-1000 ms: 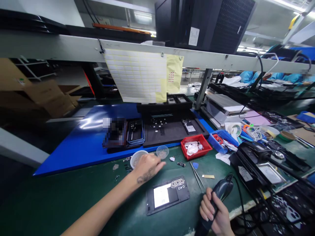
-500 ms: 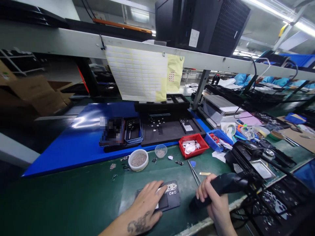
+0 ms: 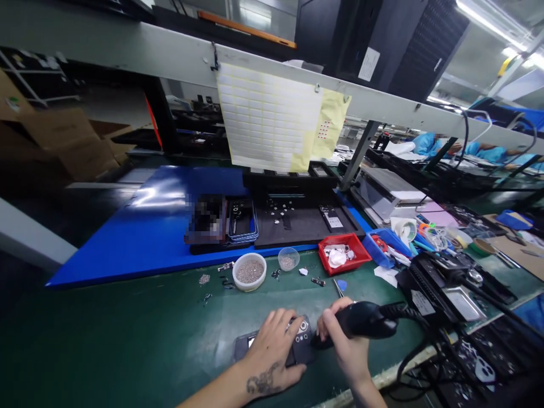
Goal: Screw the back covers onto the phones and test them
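Note:
My left hand (image 3: 272,345) lies over a dark phone (image 3: 305,351) on the green bench. Its fingers are stretched across the phone, and the thumb rests by the near edge. Round camera rings show at the phone's right end; much of the rest is covered. In my right hand (image 3: 346,345) is a black corded tool that looks like a barcode scanner (image 3: 368,318), its front end close to the phone's right side. The coiled cable runs off to the right. Just beyond that hand, tweezers (image 3: 338,288) lie beside a blue pick (image 3: 342,285).
A white bowl of screws (image 3: 250,273), a clear cup (image 3: 289,259) and a red bin (image 3: 345,254) stand behind my hands. Farther right are a blue bin (image 3: 376,256) and a black device (image 3: 442,289). A shelf beam (image 3: 272,73) with hanging label sheets crosses above.
The black tool has moved left, and its front end is now beside the phone. My left hand has shifted slightly right over the phone. The camera view has turned a little left.

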`<state>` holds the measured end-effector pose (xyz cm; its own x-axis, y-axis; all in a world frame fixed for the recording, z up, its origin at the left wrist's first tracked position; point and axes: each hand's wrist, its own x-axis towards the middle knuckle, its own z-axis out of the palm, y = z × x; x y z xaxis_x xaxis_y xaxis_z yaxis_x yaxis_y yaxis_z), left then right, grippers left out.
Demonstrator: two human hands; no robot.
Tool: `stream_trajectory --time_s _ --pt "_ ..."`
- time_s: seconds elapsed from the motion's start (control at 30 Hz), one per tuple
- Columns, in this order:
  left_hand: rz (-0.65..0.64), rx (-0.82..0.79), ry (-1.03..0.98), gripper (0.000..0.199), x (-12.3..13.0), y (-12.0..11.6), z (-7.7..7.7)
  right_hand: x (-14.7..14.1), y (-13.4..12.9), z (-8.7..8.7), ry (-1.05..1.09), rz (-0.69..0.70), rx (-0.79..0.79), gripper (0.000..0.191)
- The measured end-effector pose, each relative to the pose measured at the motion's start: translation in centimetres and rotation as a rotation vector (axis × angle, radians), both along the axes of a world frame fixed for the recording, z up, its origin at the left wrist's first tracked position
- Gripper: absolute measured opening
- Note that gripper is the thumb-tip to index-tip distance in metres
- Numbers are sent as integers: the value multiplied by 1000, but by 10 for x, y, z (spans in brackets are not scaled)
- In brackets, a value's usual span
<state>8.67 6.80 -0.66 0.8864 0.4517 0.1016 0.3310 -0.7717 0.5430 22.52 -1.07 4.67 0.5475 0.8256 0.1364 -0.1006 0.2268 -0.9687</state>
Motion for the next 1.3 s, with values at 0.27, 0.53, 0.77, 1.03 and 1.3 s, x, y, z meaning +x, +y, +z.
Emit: stream_trajectory --time_s 0.27,0.53,0.77,1.03,1.3 --pt "-13 4 0 79 -4 1 0 -5 -1 -5 -89 -17 -54 20" --pt "-26 21 -20 80 -5 2 -2 -9 -8 -14 -279 -62 -109 21" --pt "-39 -5 10 81 -4 2 3 -6 0 -6 -235 -17 -108 22" --pt "-57 -34 -19 79 -7 4 6 -5 -4 -5 -300 29 -141 24" --pt "-97 -18 -143 56 -9 5 7 -1 -5 2 -159 75 -67 22"
